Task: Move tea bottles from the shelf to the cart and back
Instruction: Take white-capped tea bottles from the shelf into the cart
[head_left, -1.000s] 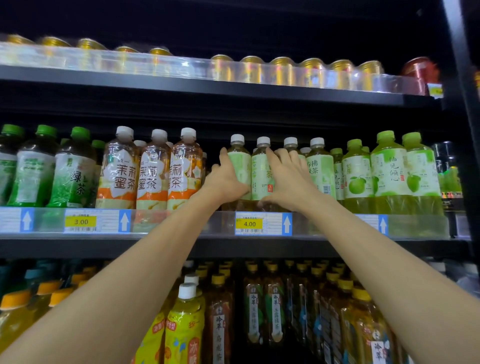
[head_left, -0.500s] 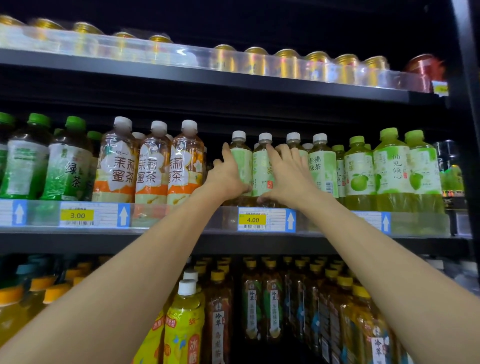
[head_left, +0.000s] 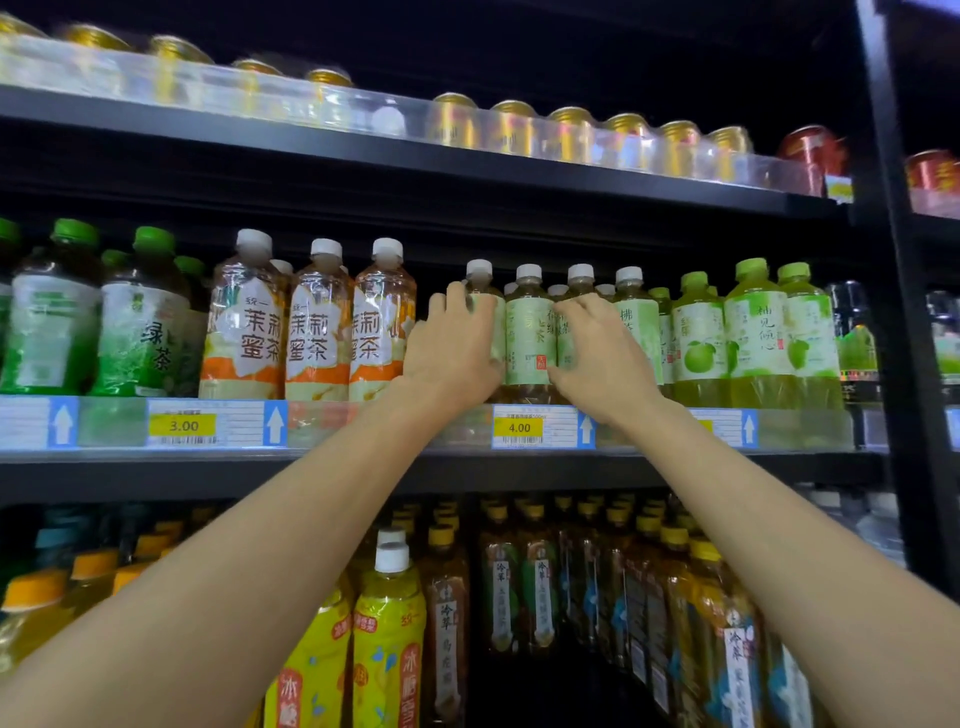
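A row of pale-green-label tea bottles with white caps stands on the middle shelf (head_left: 363, 462) above the 4.00 price tag. My left hand (head_left: 451, 356) wraps its fingers round the leftmost tea bottle (head_left: 479, 278) of that row. My right hand (head_left: 602, 361) curls its fingers over the third tea bottle (head_left: 580, 280), covering most of its label. One more bottle of the same tea (head_left: 530, 332) stands untouched between the two hands. Both bottles stay upright on the shelf. No cart is in view.
Orange-label jasmine tea bottles (head_left: 317, 327) stand just left of my left hand, and green apple drink bottles (head_left: 753, 332) just right of my right hand. Gold cans (head_left: 509, 124) line the top shelf. Several amber and yellow bottles (head_left: 389, 639) fill the shelf below. A black upright post (head_left: 898, 312) bounds the right side.
Both hands stayed at the same bottles while their fingers curled tighter round them. The right hand's fingers, spread before, now bend over the third bottle.
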